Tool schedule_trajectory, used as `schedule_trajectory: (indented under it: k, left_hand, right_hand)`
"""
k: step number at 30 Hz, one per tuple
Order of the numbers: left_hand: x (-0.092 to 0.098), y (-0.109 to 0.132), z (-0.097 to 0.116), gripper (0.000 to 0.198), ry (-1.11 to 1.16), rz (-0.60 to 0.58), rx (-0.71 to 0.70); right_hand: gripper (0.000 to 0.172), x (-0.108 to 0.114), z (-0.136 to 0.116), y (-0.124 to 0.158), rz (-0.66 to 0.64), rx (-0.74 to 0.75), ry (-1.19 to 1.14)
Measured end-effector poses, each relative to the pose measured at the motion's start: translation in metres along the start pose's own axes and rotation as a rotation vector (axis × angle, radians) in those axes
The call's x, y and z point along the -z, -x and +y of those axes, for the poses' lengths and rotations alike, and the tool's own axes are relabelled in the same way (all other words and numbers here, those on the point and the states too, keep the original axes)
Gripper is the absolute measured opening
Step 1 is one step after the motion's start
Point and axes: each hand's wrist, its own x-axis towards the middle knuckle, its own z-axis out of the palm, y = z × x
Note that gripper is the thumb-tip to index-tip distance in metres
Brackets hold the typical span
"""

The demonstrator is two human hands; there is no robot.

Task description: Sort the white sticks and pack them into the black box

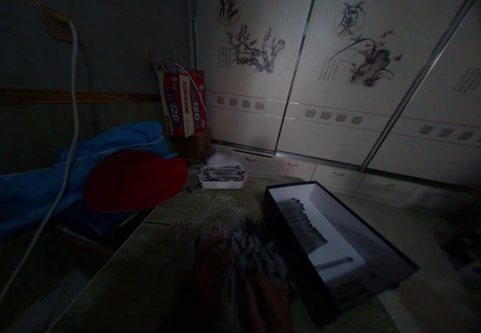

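Note:
The picture is very dark. My left hand (205,278) and my right hand (270,305) show as dim, smeared shapes at the bottom middle, low over the table (158,253). Between and just beyond them lies a loose heap of thin dark-and-white sticks (250,248), and both hands are at its near edge. Their fingers are too dark and blurred to read. Right of the heap stands an open black box with a white inside (338,253); a row of similar dark sticks lies along its left part and a single one lies nearer its front.
A white tray (221,179) with more sticks sits at the table's far edge. A red round thing (133,179) and blue cloth (41,183) lie on the left, with a white cable (71,122) hanging there. A red carton (184,103) stands by painted wardrobe doors (338,72).

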Motion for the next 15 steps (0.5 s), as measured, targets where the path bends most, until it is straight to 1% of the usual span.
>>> schedule_trajectory:
  k: [2,3,4,6,8,9,11,13,15]
  left_hand:
    - [0.001,0.0,-0.001,0.029,-0.026,-0.001,-0.072]
    - [0.003,-0.001,-0.002,0.028,-0.05,0.015,-0.084]
    - [0.006,-0.002,-0.002,0.028,-0.077,0.045,-0.073]
    - [0.01,-0.003,-0.002,0.029,-0.122,0.111,-0.006]
    - [0.012,-0.004,-0.003,0.029,-0.145,0.14,0.031]
    - [0.011,-0.005,-0.003,0.028,-0.147,0.128,0.021]
    - [0.007,-0.004,-0.004,0.027,-0.133,0.057,-0.045]
    - [0.002,-0.005,-0.005,0.029,-0.114,-0.01,-0.095]
    - [-0.002,-0.005,-0.005,0.033,-0.105,-0.052,-0.085]
  right_hand:
    - [0.029,0.0,0.0,0.0,-0.018,-0.025,-0.039]
    - [0.03,0.002,0.0,-0.001,-0.017,-0.036,-0.046]
    - [0.03,0.005,0.001,-0.002,-0.013,-0.055,-0.044]
    - [0.029,0.012,0.005,-0.008,-0.014,-0.111,-0.024]
    - [0.03,0.019,0.008,-0.014,-0.026,-0.185,0.015]
    - [0.029,0.021,0.01,-0.016,-0.034,-0.216,0.033]
    - [0.029,0.023,0.013,-0.02,-0.036,-0.258,0.062]
    - [0.029,0.024,0.014,-0.021,-0.004,-0.276,0.085]
    - [0.031,0.023,0.017,-0.02,0.037,-0.266,0.092]
